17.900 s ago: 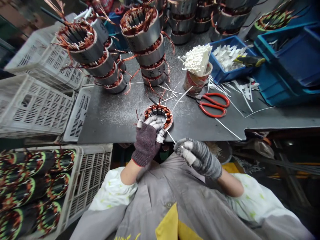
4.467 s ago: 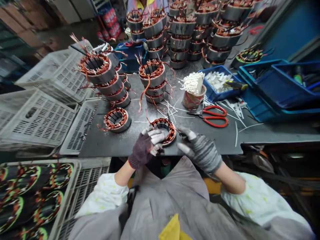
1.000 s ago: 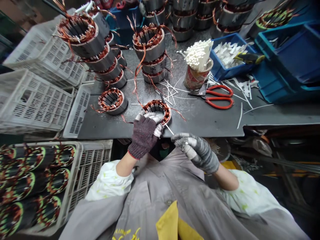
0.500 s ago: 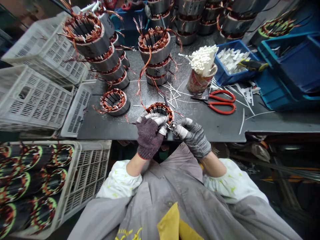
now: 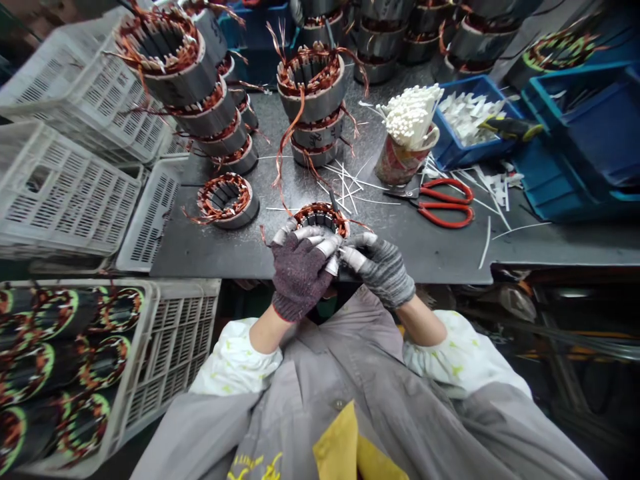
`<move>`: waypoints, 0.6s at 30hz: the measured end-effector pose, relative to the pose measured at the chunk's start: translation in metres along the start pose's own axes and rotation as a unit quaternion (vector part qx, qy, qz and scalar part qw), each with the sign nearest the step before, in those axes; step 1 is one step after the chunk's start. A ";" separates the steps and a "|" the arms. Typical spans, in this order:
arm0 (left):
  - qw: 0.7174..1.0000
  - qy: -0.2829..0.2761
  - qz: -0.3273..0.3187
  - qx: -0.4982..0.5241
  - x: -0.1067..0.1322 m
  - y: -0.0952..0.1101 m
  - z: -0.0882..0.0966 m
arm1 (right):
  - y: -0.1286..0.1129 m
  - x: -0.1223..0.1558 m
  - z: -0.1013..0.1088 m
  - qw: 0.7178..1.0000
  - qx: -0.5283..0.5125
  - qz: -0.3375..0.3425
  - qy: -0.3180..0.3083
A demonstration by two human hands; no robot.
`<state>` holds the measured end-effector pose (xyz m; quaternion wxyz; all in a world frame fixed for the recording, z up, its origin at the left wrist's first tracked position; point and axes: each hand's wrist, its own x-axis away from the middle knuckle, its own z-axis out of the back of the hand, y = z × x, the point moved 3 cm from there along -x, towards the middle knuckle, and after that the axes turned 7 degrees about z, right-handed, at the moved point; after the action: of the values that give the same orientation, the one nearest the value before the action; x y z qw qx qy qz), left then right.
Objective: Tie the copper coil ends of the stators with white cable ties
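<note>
A motor stator [image 5: 323,215] with copper windings sits at the table's front edge, its near side covered by my hands. My left hand [image 5: 303,267], in a dark purple glove with white-wrapped fingertips, is closed over the near rim of this stator. At its right front rim, my right hand [image 5: 383,267], in a grey glove with wrapped fingertips, is closed in a pinch. Whatever lies between those fingertips is too small to make out. A dark sleeved lead [image 5: 334,200] stands up from the stator's far rim. Left of it rests another wound stator [image 5: 227,200].
Stacked stators [image 5: 315,107] stand behind. Red-handled scissors [image 5: 445,200], loose white strips [image 5: 345,187] and a cup [image 5: 400,163] of white sticks lie to the right, beside blue bins [image 5: 560,153]. White crates [image 5: 65,193] stand left; a lower crate [image 5: 170,340] holds several stators.
My right hand has shifted slightly left, nearer my left hand, and its fingers have drawn closer at the stator's rim. The camera view has moved a little.
</note>
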<state>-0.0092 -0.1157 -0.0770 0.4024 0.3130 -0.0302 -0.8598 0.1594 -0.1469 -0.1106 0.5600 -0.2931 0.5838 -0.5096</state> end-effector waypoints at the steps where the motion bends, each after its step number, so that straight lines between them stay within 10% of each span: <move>1: 1.000 0.003 -0.002 -0.001 0.000 0.000 0.000 | 0.000 -0.001 0.001 1.000 0.006 0.005 0.001; 18: 0.999 0.013 -0.035 -0.037 0.000 0.005 0.003 | 0.007 0.000 0.003 0.999 -0.034 -0.003 -0.011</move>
<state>-0.0071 -0.1200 -0.0733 0.3841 0.3101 0.0177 -0.8695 0.1645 -0.1451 -0.1167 0.5546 -0.3190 0.5939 -0.4878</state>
